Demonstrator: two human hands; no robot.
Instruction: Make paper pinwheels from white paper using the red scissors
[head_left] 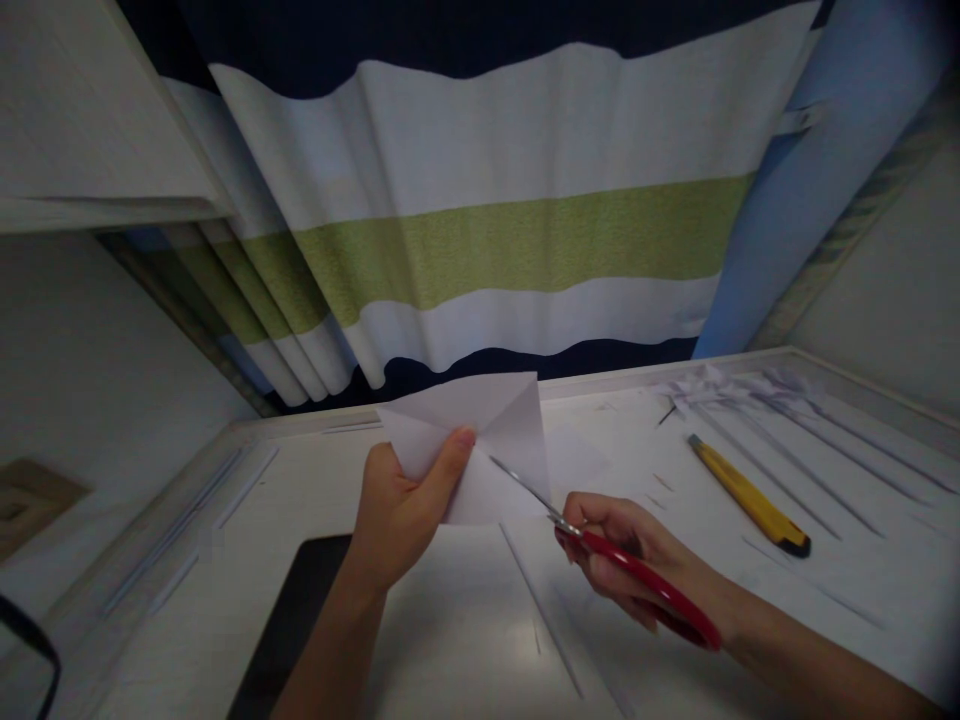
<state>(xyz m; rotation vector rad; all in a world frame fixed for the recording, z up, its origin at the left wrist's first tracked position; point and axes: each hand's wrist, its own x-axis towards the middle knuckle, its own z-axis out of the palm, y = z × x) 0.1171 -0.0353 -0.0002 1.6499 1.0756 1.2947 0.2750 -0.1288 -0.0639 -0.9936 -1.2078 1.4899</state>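
Note:
A white square of paper (pixel 495 490) with diagonal creases is held up above the table. My left hand (pixel 412 500) grips it from the left, the thumb pressed near its middle and the other fingers hidden behind the sheet. In my right hand (pixel 615 545) is a pair of scissors with red handles (pixel 652 580). Their metal blades point up and left across the paper's lower right part, with the tips close to the centre and my left thumb. Whether the blades are apart is hard to make out.
A yellow utility knife (pixel 746 495) lies on the white table (pixel 450 620) at the right. Behind it are paper pinwheels or flowers (pixel 727 385) on thin sticks. A dark flat tablet-like object (pixel 300 610) sits under my left forearm. Thin paper strips (pixel 540 610) lie about. A striped curtain (pixel 480 240) hangs behind.

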